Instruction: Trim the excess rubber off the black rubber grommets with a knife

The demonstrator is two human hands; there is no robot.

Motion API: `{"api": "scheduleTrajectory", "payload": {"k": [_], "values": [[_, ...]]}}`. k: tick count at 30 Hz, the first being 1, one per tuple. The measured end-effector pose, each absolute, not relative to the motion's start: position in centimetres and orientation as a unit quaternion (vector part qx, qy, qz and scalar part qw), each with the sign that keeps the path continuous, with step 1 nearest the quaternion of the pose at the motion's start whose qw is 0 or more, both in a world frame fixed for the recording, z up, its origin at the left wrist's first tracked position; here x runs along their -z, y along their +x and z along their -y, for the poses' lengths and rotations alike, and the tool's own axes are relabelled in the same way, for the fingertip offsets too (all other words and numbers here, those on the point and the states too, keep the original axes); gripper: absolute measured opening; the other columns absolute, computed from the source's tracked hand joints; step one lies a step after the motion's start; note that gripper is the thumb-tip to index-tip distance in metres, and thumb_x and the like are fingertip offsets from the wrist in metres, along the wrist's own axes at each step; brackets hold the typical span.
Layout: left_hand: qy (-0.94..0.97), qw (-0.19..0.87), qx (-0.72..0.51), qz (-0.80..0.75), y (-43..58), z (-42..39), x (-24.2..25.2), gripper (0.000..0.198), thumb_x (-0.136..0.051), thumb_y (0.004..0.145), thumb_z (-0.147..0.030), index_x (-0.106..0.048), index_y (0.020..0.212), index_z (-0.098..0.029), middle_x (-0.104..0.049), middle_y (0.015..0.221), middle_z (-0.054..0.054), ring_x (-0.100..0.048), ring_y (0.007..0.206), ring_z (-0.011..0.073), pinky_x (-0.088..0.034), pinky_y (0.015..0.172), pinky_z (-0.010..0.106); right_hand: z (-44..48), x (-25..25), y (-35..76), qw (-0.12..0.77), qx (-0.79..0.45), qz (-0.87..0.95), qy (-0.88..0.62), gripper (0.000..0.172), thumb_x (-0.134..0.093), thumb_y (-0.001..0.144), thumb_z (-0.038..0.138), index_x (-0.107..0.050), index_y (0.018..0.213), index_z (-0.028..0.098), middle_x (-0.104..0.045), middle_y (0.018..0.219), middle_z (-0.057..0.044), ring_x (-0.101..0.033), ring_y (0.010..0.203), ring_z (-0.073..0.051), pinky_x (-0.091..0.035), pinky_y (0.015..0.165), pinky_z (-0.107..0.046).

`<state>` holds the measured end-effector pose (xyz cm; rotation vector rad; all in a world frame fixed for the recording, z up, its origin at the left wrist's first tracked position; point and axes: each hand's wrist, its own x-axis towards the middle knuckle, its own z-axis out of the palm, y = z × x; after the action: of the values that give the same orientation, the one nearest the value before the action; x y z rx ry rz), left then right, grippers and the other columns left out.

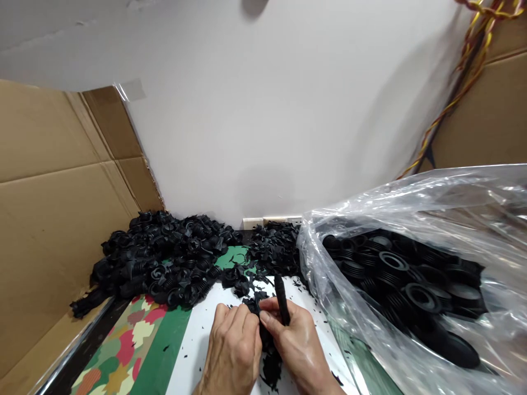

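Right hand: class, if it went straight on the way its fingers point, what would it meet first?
Probably the left hand, which lies just ahead of the right hand and pinches a black rubber piece there. The right hand grips a black tool. Depth is unclear.

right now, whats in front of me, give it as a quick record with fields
left hand: pinches a black rubber piece at its fingertips
right hand: closed around a black tool, which points away from the person
left side: heap of ribbed rubber parts against the cardboard
middle: black scraps near the wall
right side: clear plastic bag holding round black parts
surface: white sheet, flecked with black bits
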<state>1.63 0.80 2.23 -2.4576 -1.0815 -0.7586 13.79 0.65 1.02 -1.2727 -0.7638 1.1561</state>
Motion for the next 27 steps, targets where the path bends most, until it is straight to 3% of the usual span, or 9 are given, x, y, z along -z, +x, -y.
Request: {"api": "scheduleTrajectory", "payload": {"k": [6,11,15,20,27], "values": [[-0.853,0.187,0.304,0.381,1.8,-0.9,-1.8,0.026,-0.04,0.077,0.0,-0.047,0.062,-0.02,-0.051,0.057,0.003,-0.045,0.053,0.0186,-0.032,0.052,0.03,-0.4,-0.7,13.5,0.587,-0.493,0.334,-0.548,0.017,-0.069,0.058,0.027,-0.07,0.069,0.014,-0.068,0.064,-0.005,-0.06,0.064,-0.022,-0.046,0.062,-0.031],[-0.843,0.171,0.325,0.394,1.5,-0.9,-1.8,0.023,-0.041,0.08,-0.003,-0.046,0.066,-0.021,-0.05,0.059,0.002,-0.045,0.053,0.0183,-0.035,0.051,0.029,-0.6,-0.3,13.4,0.597,-0.529,0.287,-0.531,0.024,-0.074,0.057,0.03,-0.069,0.075,0.014,-0.059,0.053,0.002,-0.048,0.043,-0.012,-0.034,0.041,-0.024],[-0.836,0.085,0.326,0.433,1.1,-0.8,-1.8,0.022,-0.04,0.083,-0.006,-0.046,0.069,-0.021,-0.053,0.062,0.002,-0.049,0.057,0.0183,-0.039,0.052,0.028,-1.1,0.3,13.5,0.604,-0.549,0.262,-0.515,0.03,-0.079,0.052,0.033,-0.068,0.073,0.014,-0.048,0.042,0.007,-0.036,0.032,-0.008,-0.026,0.034,-0.022],[-0.837,0.011,0.331,0.436,0.7,-0.9,-1.8,0.022,-0.04,0.087,-0.009,-0.049,0.071,-0.021,-0.056,0.064,0.001,-0.05,0.06,0.0172,-0.039,0.052,0.026,-1.1,-0.1,13.7,0.606,-0.584,0.237,-0.485,0.037,-0.079,0.049,0.039,-0.064,0.072,0.014,-0.04,0.037,0.01,-0.031,0.03,-0.005,-0.023,0.033,-0.02],[-0.857,0.035,0.312,0.408,0.7,-0.8,-2.4,0.022,-0.041,0.088,-0.007,-0.054,0.075,-0.019,-0.059,0.066,0.003,-0.049,0.059,0.018,-0.039,0.055,0.029,-1.0,-0.9,14.0,0.601,-0.602,0.238,-0.469,0.039,-0.078,0.05,0.04,-0.061,0.074,0.013,-0.041,0.038,0.01,-0.03,0.03,-0.004,-0.021,0.035,-0.019]]}}
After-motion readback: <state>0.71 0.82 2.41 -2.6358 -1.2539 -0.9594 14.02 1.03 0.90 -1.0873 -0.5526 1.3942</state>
